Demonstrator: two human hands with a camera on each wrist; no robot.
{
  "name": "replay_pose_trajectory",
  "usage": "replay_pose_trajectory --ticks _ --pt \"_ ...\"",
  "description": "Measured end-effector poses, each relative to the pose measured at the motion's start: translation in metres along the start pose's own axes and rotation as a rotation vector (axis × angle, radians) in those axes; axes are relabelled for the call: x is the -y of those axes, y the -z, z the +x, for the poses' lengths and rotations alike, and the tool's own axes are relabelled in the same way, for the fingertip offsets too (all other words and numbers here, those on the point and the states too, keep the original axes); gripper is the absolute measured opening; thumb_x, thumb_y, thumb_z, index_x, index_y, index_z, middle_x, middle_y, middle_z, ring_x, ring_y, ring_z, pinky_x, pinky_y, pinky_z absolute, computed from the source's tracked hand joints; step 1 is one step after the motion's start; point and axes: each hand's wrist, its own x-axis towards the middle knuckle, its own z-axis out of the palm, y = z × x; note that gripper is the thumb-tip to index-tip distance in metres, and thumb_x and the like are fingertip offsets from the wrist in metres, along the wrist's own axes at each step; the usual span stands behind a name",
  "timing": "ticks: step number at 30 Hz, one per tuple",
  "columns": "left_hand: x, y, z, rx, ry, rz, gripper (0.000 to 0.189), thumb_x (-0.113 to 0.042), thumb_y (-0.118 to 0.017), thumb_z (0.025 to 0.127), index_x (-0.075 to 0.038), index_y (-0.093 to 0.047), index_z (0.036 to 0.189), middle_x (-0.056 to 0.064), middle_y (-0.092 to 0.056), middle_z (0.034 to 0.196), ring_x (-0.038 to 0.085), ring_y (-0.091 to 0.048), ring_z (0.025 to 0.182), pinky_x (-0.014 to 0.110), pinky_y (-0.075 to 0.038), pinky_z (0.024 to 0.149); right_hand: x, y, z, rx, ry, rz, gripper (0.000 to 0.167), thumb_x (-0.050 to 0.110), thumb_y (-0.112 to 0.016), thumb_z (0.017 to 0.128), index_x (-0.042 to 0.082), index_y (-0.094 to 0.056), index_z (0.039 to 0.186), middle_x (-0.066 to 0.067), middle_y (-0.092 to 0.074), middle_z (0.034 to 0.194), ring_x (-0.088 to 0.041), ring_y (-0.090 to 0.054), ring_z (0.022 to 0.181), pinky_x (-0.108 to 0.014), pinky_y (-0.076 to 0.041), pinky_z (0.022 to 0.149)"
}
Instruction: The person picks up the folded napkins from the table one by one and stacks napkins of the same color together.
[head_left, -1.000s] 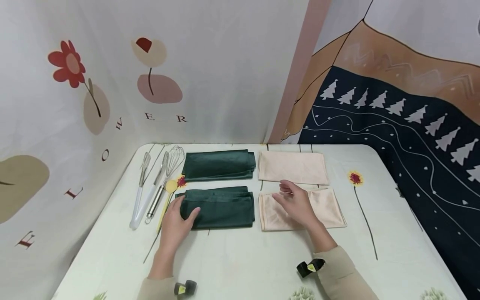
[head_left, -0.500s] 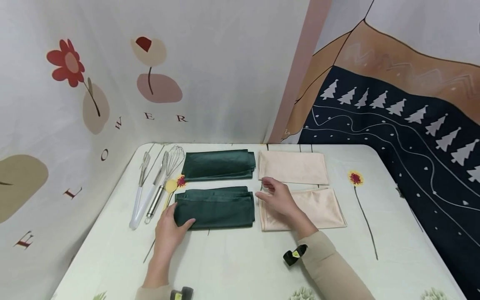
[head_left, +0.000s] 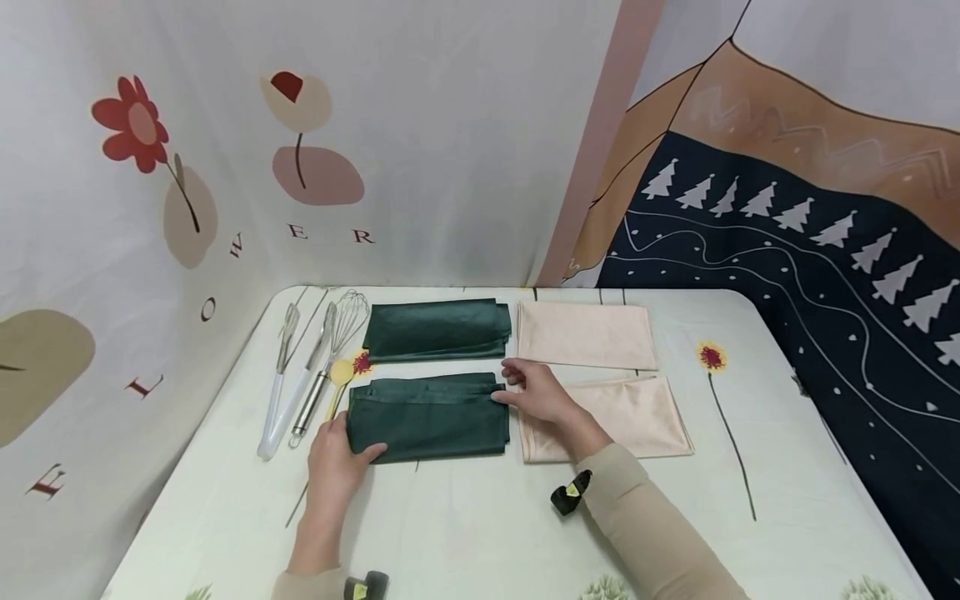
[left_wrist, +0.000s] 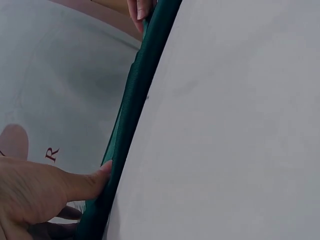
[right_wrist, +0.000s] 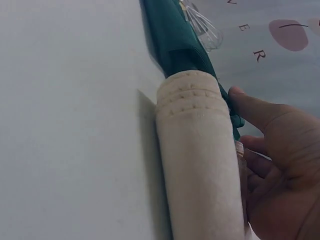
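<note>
A folded dark green satin cloth lies at the near left of the four-piece layout. My left hand holds its left end, the thumb along the front edge and the fingers at the side. In the left wrist view, that thumb presses the cloth's edge. At the cloth's far right corner is my right hand, thumb and fingers around the corner. The right wrist view has the corner between the thumb and curled fingers. Under the right forearm, a folded beige satin cloth is partly covered.
Behind lie another folded green cloth and another beige one. To the left, a whisk and tongs lie on the flower-printed table cover. Printed curtains stand around the back and sides.
My right hand has moved left from above the near beige cloth to the green cloth's right corner. The left hand has shifted slightly left and toward the front at the green cloth's end.
</note>
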Motion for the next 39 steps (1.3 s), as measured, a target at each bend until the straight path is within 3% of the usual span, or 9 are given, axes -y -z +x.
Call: replay_pose_trajectory --ticks 4,11,19,22,26,31,35,39 --pt "-0.002 0.001 0.000 -0.005 0.024 0.002 0.081 -0.015 -0.087 0.081 0.021 -0.042 0.137 0.043 -0.049 0.134 0.058 -0.046 0.125 0.063 -0.039 0.106 0.003 -0.003 0.003 0.032 0.018 -0.028 0.063 0.020 -0.080 0.090 0.000 -0.053 0.143 -0.011 -0.066 0.122 -0.022 -0.061 0.105 -0.038 -0.052 0.093" --pt "-0.003 -0.001 -0.001 -0.008 0.024 0.024 0.053 -0.017 -0.085 0.083 0.016 -0.063 0.118 0.037 -0.064 0.117 0.055 -0.061 0.108 0.064 -0.048 0.091 0.006 -0.007 0.011 0.098 0.031 -0.099 0.064 0.023 -0.084 0.085 0.003 -0.057 0.139 -0.004 -0.062 0.109 -0.017 -0.052 0.091 -0.034 -0.047 0.083" --pt "-0.003 -0.002 -0.002 -0.001 0.021 0.001 0.046 -0.015 -0.083 0.085 0.014 -0.065 0.116 0.035 -0.065 0.117 0.054 -0.061 0.110 0.064 -0.048 0.093 0.006 -0.009 0.013 0.108 0.074 -0.160 0.033 0.021 -0.085 0.084 0.008 -0.073 0.111 0.001 -0.061 0.085 -0.014 -0.050 0.073 -0.030 -0.045 0.070" --pt "-0.001 -0.002 -0.001 0.012 0.024 -0.041 0.044 -0.014 -0.081 0.087 0.013 -0.064 0.117 0.035 -0.064 0.120 0.054 -0.059 0.114 0.064 -0.046 0.096 0.005 -0.008 0.013 0.117 0.120 -0.184 0.022 0.021 -0.082 0.087 0.010 -0.073 0.105 0.002 -0.062 0.085 -0.012 -0.051 0.073 -0.029 -0.046 0.070" --pt "0.002 -0.002 0.002 0.037 0.028 -0.103 0.042 -0.013 -0.077 0.090 0.013 -0.062 0.119 0.036 -0.062 0.123 0.053 -0.056 0.118 0.063 -0.045 0.098 0.005 -0.006 0.014 0.128 0.160 -0.120 0.015 0.017 -0.078 0.090 0.011 -0.069 0.101 0.002 -0.064 0.091 -0.012 -0.054 0.079 -0.030 -0.048 0.076" --pt "0.006 0.003 0.009 0.079 0.044 -0.167 0.047 -0.017 -0.074 0.093 0.014 -0.058 0.124 0.038 -0.058 0.128 0.053 -0.052 0.123 0.062 -0.043 0.102 0.008 -0.004 0.014 0.145 0.112 0.024 0.012 0.014 -0.073 0.095 0.011 -0.065 0.104 0.000 -0.064 0.095 -0.017 -0.053 0.082 -0.032 -0.048 0.078" --pt "0.007 0.008 0.011 0.136 0.111 -0.262 0.057 -0.021 -0.074 0.094 0.013 -0.052 0.134 0.037 -0.052 0.137 0.050 -0.046 0.131 0.061 -0.039 0.107 0.010 -0.005 0.013 0.129 0.074 0.071 0.020 0.011 -0.074 0.094 0.008 -0.065 0.111 -0.004 -0.066 0.107 -0.017 -0.059 0.092 -0.034 -0.050 0.084" --pt "0.007 0.012 0.011 0.189 0.214 -0.390 0.078 -0.023 -0.076 0.093 0.015 -0.035 0.148 0.035 -0.034 0.153 0.048 -0.028 0.145 0.059 -0.029 0.116 0.016 -0.004 0.011 0.134 0.040 0.114 0.040 0.007 -0.079 0.088 0.006 -0.065 0.125 -0.007 -0.064 0.109 -0.017 -0.056 0.089 -0.031 -0.050 0.079"
